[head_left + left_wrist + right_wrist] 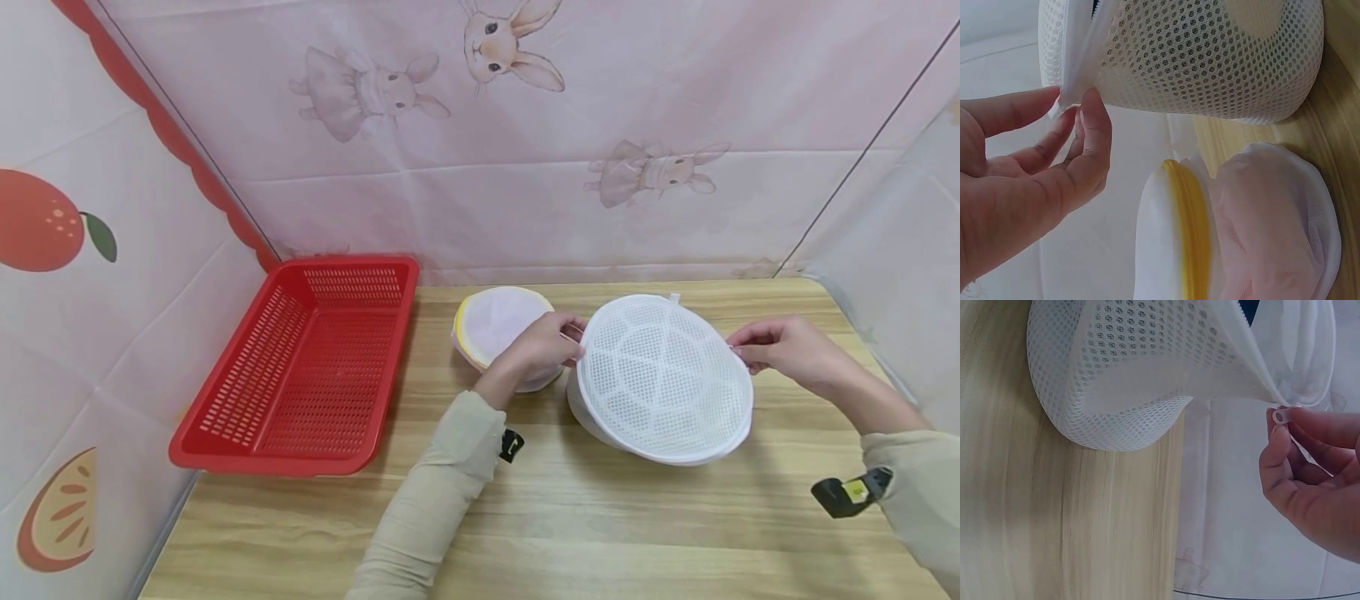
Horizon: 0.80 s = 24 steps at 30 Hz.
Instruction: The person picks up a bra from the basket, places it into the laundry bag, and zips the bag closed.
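A round white mesh laundry bag (663,379) stands on the table, its lid tilted up on the far side. My left hand (542,340) pinches the bag's rim at the left between thumb and fingertips. At the right, my right hand (791,350) pinches the white zipper pull (1281,416) at the lid's edge. Both wrist views show a gap along the zipper with something dark inside. Behind my left wrist sits a smaller pale pink mesh laundry bag (1260,231) with a yellow zipper (1192,231), partly hidden by that hand in the head view.
A red slotted plastic basket (386,375) stands on the left of the wooden table (600,525). Pink cloth (487,200) with printed rabbits hangs behind the table, and pale cloth covers both sides. A small black device is strapped at each wrist.
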Each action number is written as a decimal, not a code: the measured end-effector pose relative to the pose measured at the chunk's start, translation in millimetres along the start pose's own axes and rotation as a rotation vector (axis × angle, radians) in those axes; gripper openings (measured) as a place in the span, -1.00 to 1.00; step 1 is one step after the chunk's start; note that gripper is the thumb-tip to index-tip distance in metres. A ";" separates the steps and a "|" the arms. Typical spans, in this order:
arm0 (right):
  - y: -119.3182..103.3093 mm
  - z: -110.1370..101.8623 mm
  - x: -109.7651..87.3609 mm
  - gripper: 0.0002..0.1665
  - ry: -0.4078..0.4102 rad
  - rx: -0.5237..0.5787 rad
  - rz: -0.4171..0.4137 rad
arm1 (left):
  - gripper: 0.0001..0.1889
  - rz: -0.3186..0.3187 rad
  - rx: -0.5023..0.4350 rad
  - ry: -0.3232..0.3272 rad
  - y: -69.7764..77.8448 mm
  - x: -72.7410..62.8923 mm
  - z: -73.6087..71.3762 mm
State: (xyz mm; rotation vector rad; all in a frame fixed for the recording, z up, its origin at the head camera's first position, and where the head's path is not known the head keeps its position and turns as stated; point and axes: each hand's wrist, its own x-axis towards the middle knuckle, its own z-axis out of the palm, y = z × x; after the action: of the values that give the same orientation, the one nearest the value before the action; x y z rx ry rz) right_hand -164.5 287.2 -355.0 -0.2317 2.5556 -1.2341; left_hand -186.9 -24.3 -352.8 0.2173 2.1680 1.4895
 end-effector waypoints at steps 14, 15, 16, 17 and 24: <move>-6.7 -3.0 -1.1 -0.75 0.003 -0.034 -0.020 | -0.79 -0.017 -0.025 -0.010 5.6 4.2 4.4; -7.3 -3.3 -1.1 -0.76 0.006 -0.040 -0.024 | -0.79 -0.017 -0.028 -0.017 6.1 4.5 4.5; -7.7 -3.5 -0.9 -0.76 0.011 -0.045 -0.024 | -0.79 -0.018 -0.032 -0.024 6.8 4.8 4.7; -8.3 -3.8 -1.0 -0.76 0.012 -0.050 -0.027 | -0.79 -0.020 -0.037 -0.029 7.4 4.9 4.8; -11.4 -4.1 -1.5 -0.76 0.024 -0.071 -0.034 | -0.83 -0.046 -0.090 -0.039 8.9 5.9 4.8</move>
State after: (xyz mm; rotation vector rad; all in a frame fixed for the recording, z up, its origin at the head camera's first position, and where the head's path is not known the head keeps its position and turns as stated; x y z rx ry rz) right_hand -164.3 283.6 -343.3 -0.2788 2.6291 -1.1668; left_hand -190.9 -14.5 -347.8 0.1630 2.0566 1.5395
